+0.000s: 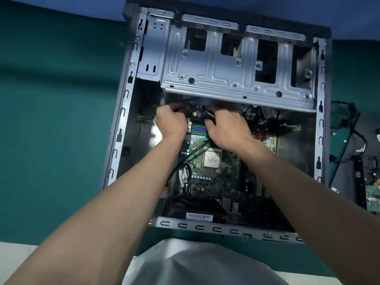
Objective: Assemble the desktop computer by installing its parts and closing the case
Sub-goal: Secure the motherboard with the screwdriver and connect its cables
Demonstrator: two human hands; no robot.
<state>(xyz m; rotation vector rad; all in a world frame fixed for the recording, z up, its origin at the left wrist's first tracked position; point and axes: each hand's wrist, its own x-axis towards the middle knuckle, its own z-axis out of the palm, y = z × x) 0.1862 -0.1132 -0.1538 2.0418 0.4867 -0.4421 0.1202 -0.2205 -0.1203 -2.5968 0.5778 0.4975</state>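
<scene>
— Reaching right in, both of them: the left hand [170, 122] and the right hand [225, 128] are deep in the open computer case [131, 83], up at the far end of the motherboard [207, 182].
— Where's the case sitting?
— Flat on its side on the green mat [51, 120], open face up. The board lies on the case floor, with the square silver processor [212, 159] bare in its middle.
— And the grip?
— Right hand: fingers curled round a black connector [209, 116], clamped on it, just beyond the green and blue memory slots [197, 128]. Left hand: fingers bunched and tucked under, knuckles up, by the slots' left end. Whether it holds anything I can't tell, because the fingertips are hidden.
— What's over them?
— The silver drive cage [226, 64] spans the far half of the case, and both hands work right at its near edge. A thin black cable [191, 154] runs diagonally across the board from under the right palm toward the lower left.
— Anything off to the side?
— Loose black cables [349, 124] on the mat right of the case, and a black-framed part [357, 182] at the picture's edge.
</scene>
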